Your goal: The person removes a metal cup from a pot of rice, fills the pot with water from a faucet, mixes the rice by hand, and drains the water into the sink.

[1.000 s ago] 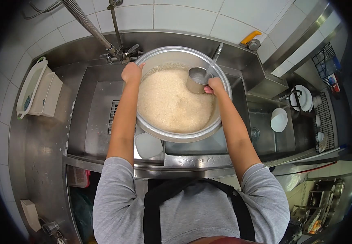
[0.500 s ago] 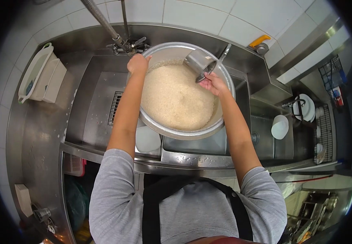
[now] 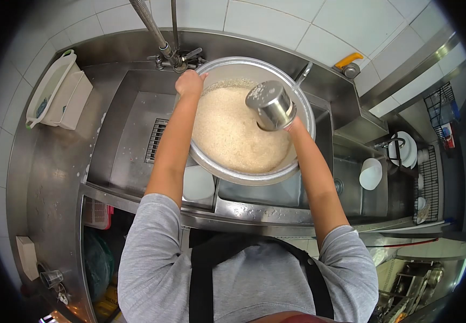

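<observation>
A large metal pot [image 3: 254,180] stands over the sink, holding pale rice grains [image 3: 238,129]. My left hand [image 3: 190,83] is closed around the pot's rim at the upper left. A shiny metal cup [image 3: 270,105] is in my right hand [image 3: 296,129], tilted above the right part of the rice with its base turned up towards me. Some grains stick to the cup's outside. The cup hides most of my right fingers, and its opening faces away from view.
A spray hose with tap [image 3: 173,54] rises behind the pot. To the left lie a drain grate [image 3: 156,141] and a pale plastic bin [image 3: 63,99]. A white container [image 3: 370,175] sits in the right basin, near stacked plates [image 3: 405,148]. A yellow-handled tool [image 3: 349,60] rests against the wall.
My right hand has turned the cup over, so its base now shows instead of its side and opening. My left hand stays on the rim. The whole view has shifted slightly.
</observation>
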Demonstrator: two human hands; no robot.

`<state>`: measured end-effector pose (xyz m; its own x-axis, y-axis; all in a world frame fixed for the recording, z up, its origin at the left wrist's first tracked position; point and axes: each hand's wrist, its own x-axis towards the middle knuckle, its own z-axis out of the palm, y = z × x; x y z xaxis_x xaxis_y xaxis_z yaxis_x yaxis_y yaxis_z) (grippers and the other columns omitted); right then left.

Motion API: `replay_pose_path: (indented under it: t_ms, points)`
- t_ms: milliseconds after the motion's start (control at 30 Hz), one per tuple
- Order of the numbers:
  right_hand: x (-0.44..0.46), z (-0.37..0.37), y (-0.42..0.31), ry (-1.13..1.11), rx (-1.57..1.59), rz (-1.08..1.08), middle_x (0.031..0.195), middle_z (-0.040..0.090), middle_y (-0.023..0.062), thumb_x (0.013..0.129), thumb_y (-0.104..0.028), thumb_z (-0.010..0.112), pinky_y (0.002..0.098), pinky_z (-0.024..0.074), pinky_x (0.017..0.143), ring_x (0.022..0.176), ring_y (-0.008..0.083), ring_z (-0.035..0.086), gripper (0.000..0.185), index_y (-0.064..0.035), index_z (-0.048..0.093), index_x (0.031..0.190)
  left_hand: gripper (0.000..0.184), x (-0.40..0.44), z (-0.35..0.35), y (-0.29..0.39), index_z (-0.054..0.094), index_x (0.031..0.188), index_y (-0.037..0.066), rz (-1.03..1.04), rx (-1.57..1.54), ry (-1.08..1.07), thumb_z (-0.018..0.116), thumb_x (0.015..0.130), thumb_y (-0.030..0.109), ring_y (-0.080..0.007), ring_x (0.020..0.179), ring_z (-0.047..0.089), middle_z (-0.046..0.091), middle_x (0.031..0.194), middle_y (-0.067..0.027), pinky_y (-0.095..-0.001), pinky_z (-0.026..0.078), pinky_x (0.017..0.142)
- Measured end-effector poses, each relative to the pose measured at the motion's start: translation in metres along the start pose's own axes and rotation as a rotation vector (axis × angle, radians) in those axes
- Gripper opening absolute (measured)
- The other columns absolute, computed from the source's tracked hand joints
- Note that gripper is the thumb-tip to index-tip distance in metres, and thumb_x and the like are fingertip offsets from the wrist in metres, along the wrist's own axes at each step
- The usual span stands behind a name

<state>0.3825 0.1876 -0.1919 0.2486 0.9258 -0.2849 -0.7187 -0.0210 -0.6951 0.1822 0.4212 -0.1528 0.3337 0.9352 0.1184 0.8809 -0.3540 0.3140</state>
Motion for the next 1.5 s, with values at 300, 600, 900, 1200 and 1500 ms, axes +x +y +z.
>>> replay_pose_path:
  t_ms: [300, 600, 900, 1200, 1500]
  points:
    - [0.001, -0.004, 0.003, 0.223, -0.693, -0.115, 0.097, 0.059, 0.0105, 0.083, -0.006, 0.053, 0.0386, 0.0565, 0.064, 0.070, 0.0204, 0.063, 0.014, -0.0030, 0.053, 0.097, 0.061, 0.001, 0.000, -0.001, 0.063, 0.094, 0.003, 0.009, -0.016, -0.003, 0.053, 0.075, 0.059, -0.0288, 0.089, 0.062, 0.064, 0.095, -0.0156, -0.0374, 0.051, 0.070]
    - [-0.020, 0.025, -0.001, 0.838, -1.818, -0.663, 0.073, 0.060, 0.0239, 0.064, -0.007, 0.061, 0.0437, 0.0499, 0.065, 0.069, 0.0355, 0.062, 0.013, 0.0025, 0.057, 0.072, 0.062, 0.001, -0.001, 0.000, 0.062, 0.096, 0.003, 0.009, -0.008, -0.021, 0.052, 0.076, 0.060, -0.0291, 0.090, 0.062, 0.063, 0.098, -0.0152, -0.0373, 0.050, 0.072]
    - [-0.030, 0.027, -0.018, 1.075, -1.819, -0.514, 0.081, 0.061, 0.0263, 0.070, -0.010, 0.056, 0.0443, 0.0500, 0.071, 0.076, 0.0397, 0.061, 0.017, 0.0037, 0.058, 0.080, 0.058, 0.000, -0.003, -0.002, 0.061, 0.099, 0.004, -0.008, 0.026, -0.048, 0.053, 0.077, 0.057, -0.0264, 0.090, 0.062, 0.064, 0.097, -0.0123, -0.0357, 0.051, 0.073]
    - [-0.025, 0.038, -0.017, 0.851, -1.269, -0.391, 0.073, 0.060, 0.0255, 0.074, -0.008, 0.054, 0.0393, 0.0512, 0.054, 0.057, 0.0313, 0.064, 0.014, 0.0055, 0.052, 0.075, 0.060, -0.002, -0.005, -0.002, 0.061, 0.099, 0.003, 0.002, 0.031, -0.046, 0.052, 0.077, 0.058, -0.0266, 0.091, 0.062, 0.063, 0.099, -0.0125, -0.0361, 0.051, 0.072]
    - [0.010, 0.064, 0.013, 0.508, -0.546, -0.225, 0.074, 0.049, 0.0155, 0.075, -0.001, 0.053, 0.0360, 0.0559, 0.043, 0.051, 0.0316, 0.061, 0.026, -0.0017, 0.030, 0.087, 0.062, -0.005, -0.004, 0.000, 0.054, 0.096, 0.002, -0.002, -0.060, 0.092, 0.045, 0.079, 0.061, -0.0317, 0.087, 0.062, 0.062, 0.092, -0.0189, -0.0384, 0.051, 0.070]
